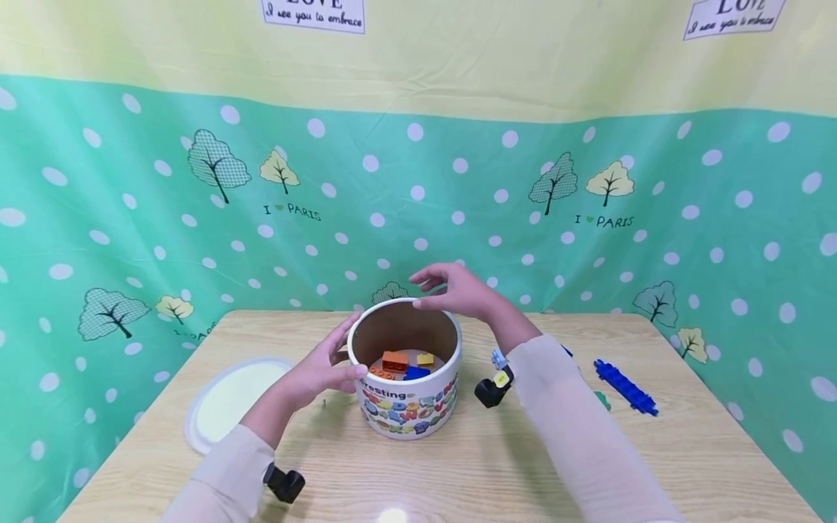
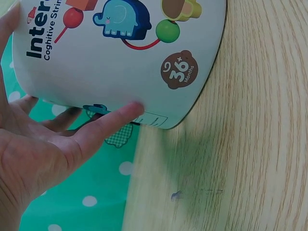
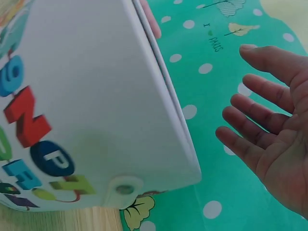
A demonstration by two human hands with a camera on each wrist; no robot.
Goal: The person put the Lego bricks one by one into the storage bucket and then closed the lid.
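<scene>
A white round bucket [image 1: 408, 414] printed with colourful letters stands upright and lidless in the middle of the table. Inside it lie orange [image 1: 394, 361], yellow [image 1: 425, 359] and blue blocks [image 1: 416, 373]. My left hand [image 1: 320, 372] rests against the bucket's left side, thumb near the front rim and fingers farther back. In the left wrist view this hand [image 2: 53, 149] has its fingers extended along the printed wall. Over the right back rim hovers my right hand [image 1: 454, 290], palm inward. Its fingers [image 3: 264, 86] are spread loosely with nothing in them, beside the bucket's rim in the right wrist view.
To the left lies a round white lid [image 1: 238, 399]. A long blue block strip [image 1: 625, 387] lies at the right, near a partly hidden green piece [image 1: 602, 399]. A light blue piece [image 1: 499, 359] shows beside the right sleeve. A green dotted curtain [image 1: 418, 218] hangs behind the table.
</scene>
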